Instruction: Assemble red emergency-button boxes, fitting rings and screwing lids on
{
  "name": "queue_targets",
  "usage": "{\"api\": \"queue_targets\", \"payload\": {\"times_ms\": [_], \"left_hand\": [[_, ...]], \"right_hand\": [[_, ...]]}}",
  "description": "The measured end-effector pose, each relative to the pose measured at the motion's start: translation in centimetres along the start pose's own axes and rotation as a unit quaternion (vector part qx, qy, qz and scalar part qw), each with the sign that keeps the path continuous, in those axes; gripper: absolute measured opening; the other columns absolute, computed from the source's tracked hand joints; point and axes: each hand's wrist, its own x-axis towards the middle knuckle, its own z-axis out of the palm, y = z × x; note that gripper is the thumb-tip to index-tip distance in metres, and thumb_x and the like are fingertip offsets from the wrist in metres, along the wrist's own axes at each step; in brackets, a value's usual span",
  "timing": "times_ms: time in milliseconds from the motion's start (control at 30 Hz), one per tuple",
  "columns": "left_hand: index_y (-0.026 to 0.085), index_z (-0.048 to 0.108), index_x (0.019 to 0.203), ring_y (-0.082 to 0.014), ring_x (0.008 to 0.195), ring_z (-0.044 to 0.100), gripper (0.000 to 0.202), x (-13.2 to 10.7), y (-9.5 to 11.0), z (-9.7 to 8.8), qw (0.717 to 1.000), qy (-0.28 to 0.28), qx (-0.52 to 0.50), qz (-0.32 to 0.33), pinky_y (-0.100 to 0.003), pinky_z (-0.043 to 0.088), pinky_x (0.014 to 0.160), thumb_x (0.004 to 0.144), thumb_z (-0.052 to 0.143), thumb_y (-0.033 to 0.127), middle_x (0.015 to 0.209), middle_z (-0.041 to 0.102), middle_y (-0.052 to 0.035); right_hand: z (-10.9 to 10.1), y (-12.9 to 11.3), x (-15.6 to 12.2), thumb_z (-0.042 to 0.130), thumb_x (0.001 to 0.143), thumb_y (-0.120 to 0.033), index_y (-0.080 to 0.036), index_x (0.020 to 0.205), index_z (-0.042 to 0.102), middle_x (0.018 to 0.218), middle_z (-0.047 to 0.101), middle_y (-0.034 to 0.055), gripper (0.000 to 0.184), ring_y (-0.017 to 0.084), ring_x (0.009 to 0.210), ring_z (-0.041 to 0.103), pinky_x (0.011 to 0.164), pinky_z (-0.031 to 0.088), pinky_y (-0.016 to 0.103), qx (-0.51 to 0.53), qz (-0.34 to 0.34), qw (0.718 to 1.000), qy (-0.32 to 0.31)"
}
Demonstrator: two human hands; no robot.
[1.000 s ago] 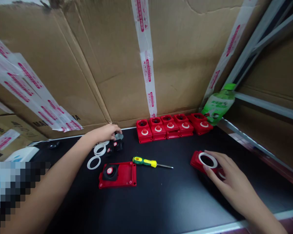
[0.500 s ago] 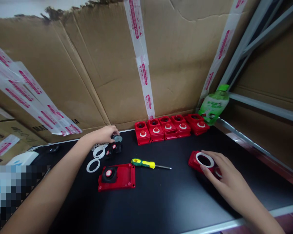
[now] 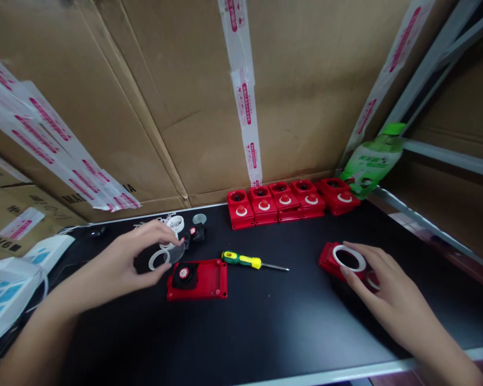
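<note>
My left hand point(image 3: 118, 268) hovers over the black table point(image 3: 265, 327), thumb and fingers pinched on a small clear disc point(image 3: 177, 253). Beneath it lies a white ring point(image 3: 156, 260), and just to the right a red plate with a black round part point(image 3: 197, 280). My right hand point(image 3: 382, 295) rests on a red housing point(image 3: 330, 259); its fingers curl round the white ring point(image 3: 348, 257) seated on top. Between the two hands lies a green-and-yellow screwdriver point(image 3: 241, 260).
Several red units point(image 3: 292, 201) stand in a row against the cardboard wall point(image 3: 209, 107). A green bottle point(image 3: 372, 161) leans at the back right. Small black parts point(image 3: 196, 232), a grey disc point(image 3: 199, 218) and a white cup point(image 3: 178, 221) sit at back left. White boxes point(image 3: 8, 279) lie far left.
My left hand has drawn back from the small parts at the back left towards me, now holding a clear disc. The right hand stays on the red housing.
</note>
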Motion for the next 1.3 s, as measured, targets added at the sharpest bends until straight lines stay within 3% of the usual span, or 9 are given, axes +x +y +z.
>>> {"api": "queue_targets", "payload": {"times_ms": [100,233,467,833,1133,1300], "left_hand": [[0.031,0.069,0.125,-0.0252,0.12,0.068,0.03,-1.6,1.3,1.6,1.0,-0.005,-0.018,-0.018,-0.037,0.057,0.106,0.096,0.069,0.027,0.13,0.071,-0.0055],[0.029,0.067,0.12,-0.0221,0.121,0.066,0.023,-1.6,1.8,2.9,0.998,-0.033,-0.036,-0.028,-0.036,0.055,0.108,0.098,0.065,0.024,0.129,0.069,-0.0044],[0.031,0.064,0.119,-0.0212,0.122,0.065,0.021,-1.3,1.6,3.4,0.996,-0.05,-0.053,-0.042,-0.038,0.053,0.11,0.099,0.063,0.025,0.129,0.065,-0.0031],[0.032,0.063,0.129,-0.0267,0.131,0.064,0.033,-1.7,1.6,3.8,0.997,-0.042,-0.029,-0.051,-0.045,0.053,0.118,0.096,0.067,0.028,0.137,0.065,-0.0064],[0.035,0.054,0.148,-0.0334,0.142,0.062,0.063,-2.3,1.2,4.2,0.999,-0.004,0.016,-0.051,-0.053,0.051,0.123,0.09,0.076,0.035,0.154,0.059,-0.0091],[0.035,0.04,0.162,-0.0374,0.14,0.063,0.084,-5.2,0.2,6.0,0.995,0.03,0.017,-0.096,-0.056,0.054,0.12,0.087,0.081,0.036,0.157,0.058,-0.0116]], "right_hand": [[0.1,0.1,0.0,0.057,0.105,-0.056,-0.029,0.137,0.061,0.138,0.066,0.0102,0.042,0.034,0.126,0.064,0.111,0.051,0.053,0.0,0.0,1.0,0.003],[0.3,0.1,0.0,0.056,0.105,-0.056,-0.029,0.138,0.06,0.138,0.066,0.0095,0.043,0.034,0.126,0.064,0.109,0.051,0.053,-0.007,0.0,1.0,0.004],[0.3,0.1,0.1,0.056,0.105,-0.056,-0.03,0.138,0.06,0.137,0.066,0.0089,0.043,0.034,0.125,0.065,0.109,0.052,0.052,-0.009,-0.003,1.0,0.006],[0.4,0.1,0.2,0.056,0.105,-0.057,-0.03,0.137,0.061,0.138,0.067,0.01,0.042,0.035,0.125,0.065,0.109,0.053,0.054,-0.009,0.003,1.0,0.003],[0.4,0.5,0.0,0.057,0.104,-0.057,-0.029,0.141,0.057,0.14,0.066,0.0104,0.046,0.036,0.124,0.066,0.108,0.055,0.056,-0.02,0.014,1.0,-0.002],[0.1,0.2,0.1,0.059,0.099,-0.057,-0.022,0.151,0.048,0.139,0.064,0.0173,0.064,0.041,0.122,0.065,0.106,0.054,0.063,-0.08,-0.016,0.996,0.019]]}}
